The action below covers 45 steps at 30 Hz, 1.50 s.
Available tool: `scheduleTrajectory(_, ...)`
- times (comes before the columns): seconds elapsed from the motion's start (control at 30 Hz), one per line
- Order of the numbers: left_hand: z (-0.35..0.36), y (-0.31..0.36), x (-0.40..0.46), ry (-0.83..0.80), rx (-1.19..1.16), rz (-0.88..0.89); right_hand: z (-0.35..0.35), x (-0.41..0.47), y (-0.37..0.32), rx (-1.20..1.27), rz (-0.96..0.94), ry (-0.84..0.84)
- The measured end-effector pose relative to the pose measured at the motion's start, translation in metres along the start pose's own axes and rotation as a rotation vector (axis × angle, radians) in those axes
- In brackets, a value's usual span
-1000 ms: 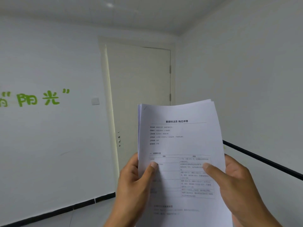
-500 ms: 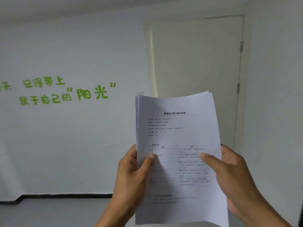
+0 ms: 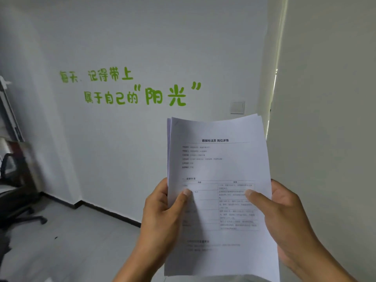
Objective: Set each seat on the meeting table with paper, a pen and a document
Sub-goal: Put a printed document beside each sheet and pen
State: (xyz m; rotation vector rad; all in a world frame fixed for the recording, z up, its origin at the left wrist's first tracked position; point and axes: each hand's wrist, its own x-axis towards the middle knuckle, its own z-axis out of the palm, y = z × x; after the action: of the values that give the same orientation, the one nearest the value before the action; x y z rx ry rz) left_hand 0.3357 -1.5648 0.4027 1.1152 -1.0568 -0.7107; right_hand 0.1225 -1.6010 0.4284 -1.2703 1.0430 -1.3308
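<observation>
Both hands, left (image 3: 162, 216) and right (image 3: 284, 218), grip the documents (image 3: 219, 165) upright at chest height by thumb and fingers, no tabletop in view; next, probably carrying them to the seats.

My fingers hide behind the document stack (image 3: 219, 169), its small print blurs, and the office chair (image 3: 14, 198) is cut off at left

Office chair (image 3: 18, 202) left — floor (image 3: 85, 241) open
</observation>
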Motion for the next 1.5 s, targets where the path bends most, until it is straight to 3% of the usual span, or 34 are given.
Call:
scheduleTrajectory(0.33,-0.058,-0.032,0.185,0.151,0.109,0.050,0.119,0.193,0.023,0.031,-0.018,-0.198)
scheduleTrajectory(0.53,-0.097,-0.084,0.273,0.370,0.183,0.043,0.202,0.314,0.074,0.074,0.011,-0.381)
scheduleTrajectory(0.73,-0.136,-0.123,0.337,0.637,0.284,0.012,0.305,0.419,0.123,0.129,0.108,-0.690)
scheduleTrajectory(1.17,-0.283,-0.148,0.359,1.100,0.529,0.014,0.550,0.448,0.178,0.133,0.200,-1.166)
scheduleTrajectory(1.5,-0.451,-0.159,0.406,1.245,0.433,-0.008,0.743,0.437,0.181,0.016,0.134,-1.262)
